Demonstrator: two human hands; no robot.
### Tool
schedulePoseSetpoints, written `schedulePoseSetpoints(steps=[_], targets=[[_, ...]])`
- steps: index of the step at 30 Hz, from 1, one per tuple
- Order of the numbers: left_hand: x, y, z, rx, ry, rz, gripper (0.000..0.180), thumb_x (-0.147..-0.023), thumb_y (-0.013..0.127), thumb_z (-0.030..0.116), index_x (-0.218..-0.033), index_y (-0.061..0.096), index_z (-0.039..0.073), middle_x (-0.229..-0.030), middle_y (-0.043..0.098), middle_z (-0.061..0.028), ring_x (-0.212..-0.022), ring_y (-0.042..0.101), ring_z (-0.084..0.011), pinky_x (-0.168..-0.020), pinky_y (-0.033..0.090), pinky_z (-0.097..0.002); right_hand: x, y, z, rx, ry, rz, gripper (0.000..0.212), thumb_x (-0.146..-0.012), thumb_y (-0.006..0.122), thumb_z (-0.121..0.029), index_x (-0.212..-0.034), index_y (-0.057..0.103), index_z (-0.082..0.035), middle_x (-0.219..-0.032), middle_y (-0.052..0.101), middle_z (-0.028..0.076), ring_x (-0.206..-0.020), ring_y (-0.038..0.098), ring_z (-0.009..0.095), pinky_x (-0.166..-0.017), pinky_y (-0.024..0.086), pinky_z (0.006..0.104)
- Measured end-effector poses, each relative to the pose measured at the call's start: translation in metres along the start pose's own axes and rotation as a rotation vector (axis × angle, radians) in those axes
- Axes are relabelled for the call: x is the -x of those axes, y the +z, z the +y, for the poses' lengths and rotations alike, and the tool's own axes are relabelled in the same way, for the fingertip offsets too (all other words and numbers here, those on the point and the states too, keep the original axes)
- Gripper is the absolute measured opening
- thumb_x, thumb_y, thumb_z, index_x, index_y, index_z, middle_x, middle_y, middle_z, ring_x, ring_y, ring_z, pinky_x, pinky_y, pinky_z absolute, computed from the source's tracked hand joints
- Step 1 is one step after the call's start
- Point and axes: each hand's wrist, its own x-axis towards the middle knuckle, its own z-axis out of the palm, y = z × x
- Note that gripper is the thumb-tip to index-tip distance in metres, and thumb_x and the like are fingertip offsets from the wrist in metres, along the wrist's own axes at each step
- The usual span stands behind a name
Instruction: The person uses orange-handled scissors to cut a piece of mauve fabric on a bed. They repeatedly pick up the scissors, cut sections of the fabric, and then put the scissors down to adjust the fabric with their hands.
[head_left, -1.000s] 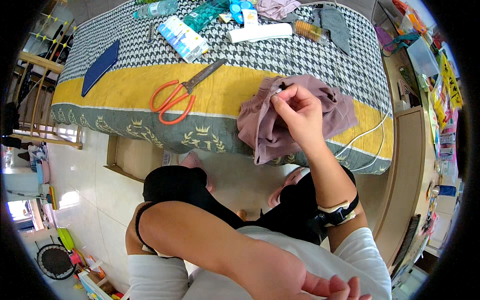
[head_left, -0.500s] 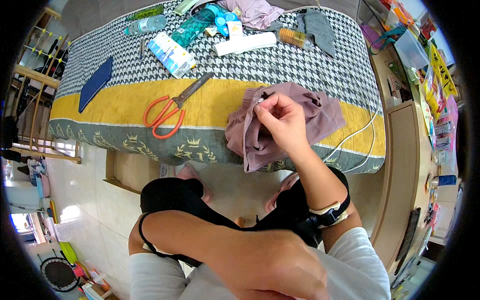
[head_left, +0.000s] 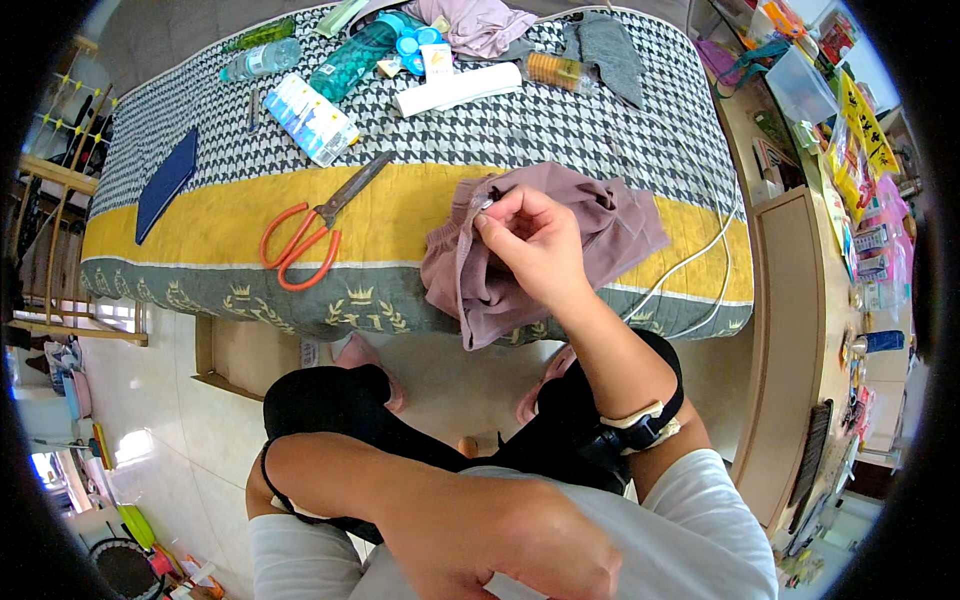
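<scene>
A mauve garment (head_left: 610,215) with a gathered elastic waistband lies crumpled along the bed's near edge, partly hanging over it. My right hand (head_left: 538,240) pinches its band between thumb and forefinger; a small pale bit shows at the fingertips, too small to name. My left hand (head_left: 510,540) is drawn back close against my shirt, back of the hand up and fingers curled. Whatever it holds is hidden beneath it. Left of the garment lie scissors (head_left: 315,220) with orange handles, blades partly apart and pointing away.
On the patterned bedspread (head_left: 230,215) rest a dark blue flat case (head_left: 167,186), a blue-and-white pack (head_left: 312,120), a white roll (head_left: 460,90), a teal bottle (head_left: 350,65) and a grey cloth (head_left: 610,60). A white cable (head_left: 680,270) runs down the right side, near a wooden cabinet (head_left: 790,330).
The whole view has shifted slightly, so the bed and its things sit further left. My right hand keeps its pinch on the garment; my left hand stays near my body.
</scene>
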Motion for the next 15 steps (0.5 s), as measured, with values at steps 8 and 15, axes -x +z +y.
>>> schedulePoseSetpoints(steps=[8,15], targets=[[-0.007,0.001,0.008,0.057,0.036,-0.018,0.017,-0.076,0.055,0.003,-0.093,0.054,0.0,-0.088,0.056,-0.0104,-0.077,0.055,-0.0243,-0.065,0.045,-0.0322,0.001,0.001,-0.002,0.049,0.008,0.025,0.008,-0.076,0.064,-0.003,-0.073,0.057,-0.002,-0.066,0.055,-0.004,-0.057,0.047,0.001,-0.052,0.039,0.0156],[0.005,-0.007,0.008,-0.151,-0.01,-0.154,0.016,-0.078,0.059,0.009,-0.093,0.056,0.004,-0.089,0.056,-0.0095,-0.08,0.056,-0.0236,-0.068,0.045,-0.0318,0.001,0.002,0.0,0.019,-0.003,0.01,0.008,-0.076,0.064,-0.003,-0.073,0.057,-0.002,-0.066,0.056,-0.004,-0.058,0.048,0.001,-0.052,0.04,0.0161]])
